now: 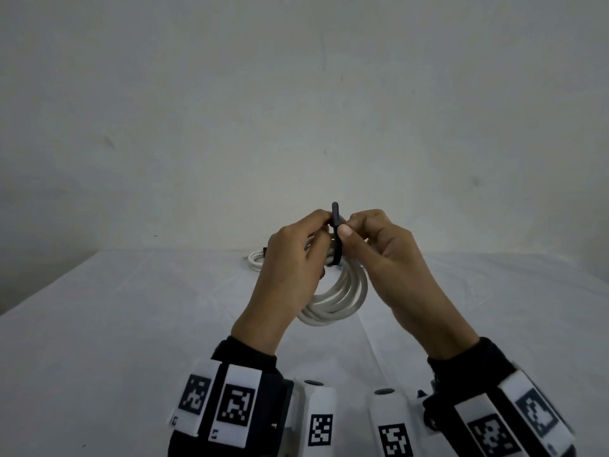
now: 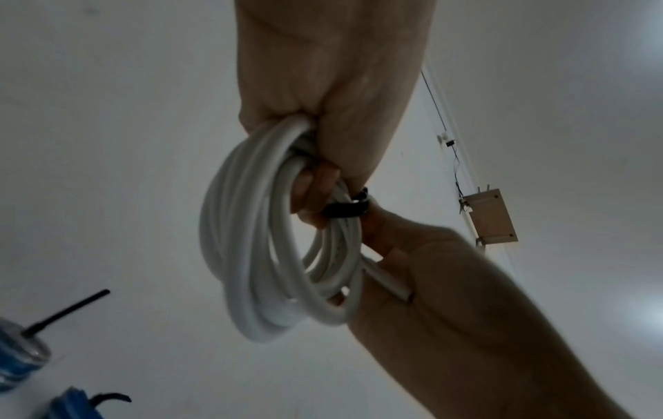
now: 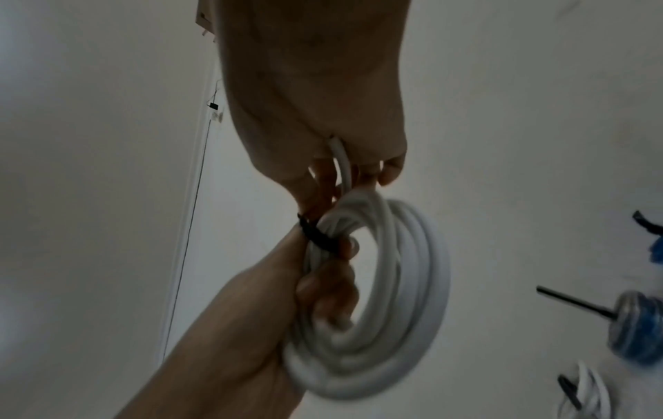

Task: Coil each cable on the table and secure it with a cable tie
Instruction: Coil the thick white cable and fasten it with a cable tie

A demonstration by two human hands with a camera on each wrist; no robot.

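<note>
A white cable coil (image 1: pixel 342 298) hangs in the air above the table (image 1: pixel 131 324), held between both hands. My left hand (image 1: pixel 316 232) grips the coil's top, its fingers (image 2: pixel 315 198) curled through the loops. A black cable tie (image 1: pixel 336 239) wraps round the bundle there, and its free end sticks up between the hands. My right hand (image 1: pixel 351 225) pinches the tie between thumb and forefinger. In the right wrist view the cable tie (image 3: pixel 315 235) crosses the cable coil (image 3: pixel 377 311), and a loose cable end (image 3: pixel 339 158) runs between the right fingers. The left wrist view shows the cable tie (image 2: pixel 344 211).
A second white coil (image 1: pixel 253 258) lies on the table behind my left hand. A blue coil (image 3: pixel 635 328) with a black tie tail and another white coil (image 3: pixel 588 397) also lie on the white cloth. A bare wall stands behind the table.
</note>
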